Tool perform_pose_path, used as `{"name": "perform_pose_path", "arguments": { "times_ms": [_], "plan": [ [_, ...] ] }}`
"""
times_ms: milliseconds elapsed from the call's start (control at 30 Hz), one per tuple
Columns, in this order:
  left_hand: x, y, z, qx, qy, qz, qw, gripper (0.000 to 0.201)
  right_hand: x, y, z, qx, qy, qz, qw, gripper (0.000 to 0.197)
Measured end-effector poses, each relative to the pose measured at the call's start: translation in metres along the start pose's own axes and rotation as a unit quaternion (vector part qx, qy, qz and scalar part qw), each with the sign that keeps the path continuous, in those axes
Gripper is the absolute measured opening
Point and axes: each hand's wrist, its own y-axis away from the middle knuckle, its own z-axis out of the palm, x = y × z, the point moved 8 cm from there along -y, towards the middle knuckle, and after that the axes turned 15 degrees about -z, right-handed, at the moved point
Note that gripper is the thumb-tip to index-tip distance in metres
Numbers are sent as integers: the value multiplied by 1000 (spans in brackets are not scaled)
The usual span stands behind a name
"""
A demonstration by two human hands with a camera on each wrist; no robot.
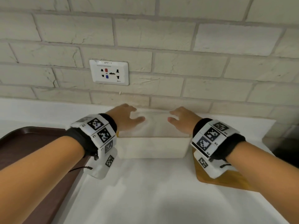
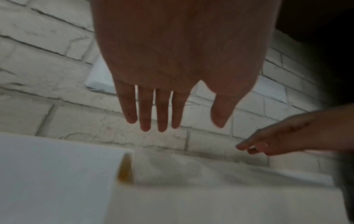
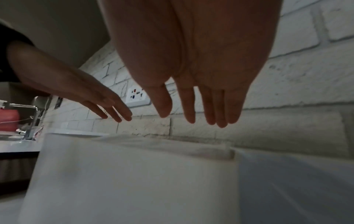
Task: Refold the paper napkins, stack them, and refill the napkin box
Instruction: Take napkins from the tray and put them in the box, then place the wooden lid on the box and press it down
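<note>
A white napkin box (image 1: 153,148) stands against the brick wall, and a stack of white napkins (image 1: 155,126) shows at its open top. My left hand (image 1: 127,117) and right hand (image 1: 180,118) hover over the stack, palms down, one near each end. In the left wrist view, the left hand (image 2: 178,106) has straight fingers above the napkins (image 2: 191,168), touching nothing. In the right wrist view, the right hand (image 3: 188,106) is also flat and empty over the napkins (image 3: 162,144) and box (image 3: 134,181).
A dark brown tray (image 1: 32,143) lies left of the box. A yellow-brown board (image 1: 218,178) sits on the white counter (image 1: 153,191) under my right wrist. A wall socket (image 1: 109,72) is above. A tap (image 3: 32,119) and a sink are far left.
</note>
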Motion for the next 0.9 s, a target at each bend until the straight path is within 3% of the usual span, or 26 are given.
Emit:
{"name": "perform_pose_path", "arguments": {
  "times_ms": [100, 200, 267, 333, 400, 433, 467, 533, 567, 633, 733, 900],
  "plan": [
    [0, -1, 47, -88, -126, 14, 988, 86, -4, 2, 29, -117, 7, 8, 993, 50],
    [-7, -3, 62, -91, -211, 19, 973, 116, -6, 6, 38, -131, -24, 15, 991, 52],
    [-6, 0, 54, -79, -185, 24, 979, 119, -2, 11, 25, -79, -83, 22, 993, 52],
    [-12, 3, 44, -51, -138, 27, 989, 118, 12, 21, 1, 39, -156, 32, 986, 46],
    [-24, 6, 33, -11, -43, 18, 999, 115, 40, 41, -19, 141, -161, 40, 976, 36],
    [-32, 8, 31, -5, 12, 10, 1000, 122, 55, 52, -19, 140, -134, 47, 980, 34],
    [-42, 7, 33, -18, 69, -4, 997, 132, 69, 62, -11, 96, -96, 58, 989, 37],
    [-58, 4, 46, -85, 176, -41, 980, 155, 92, 84, 21, -63, -18, 98, 993, 54],
    [-63, 1, 53, -112, 212, -54, 969, 160, 100, 96, 37, -133, 10, 119, 984, 63],
    [-69, -9, 66, -134, 261, -54, 955, 150, 107, 115, 56, -203, 38, 123, 971, 77],
    [-70, -21, 76, -135, 316, -47, 938, 135, 111, 126, 68, -203, 4, 107, 973, 80],
    [-56, -23, 83, -151, 334, -26, 930, 129, 117, 131, 75, -169, -5, 98, 981, 67]
  ]
}}
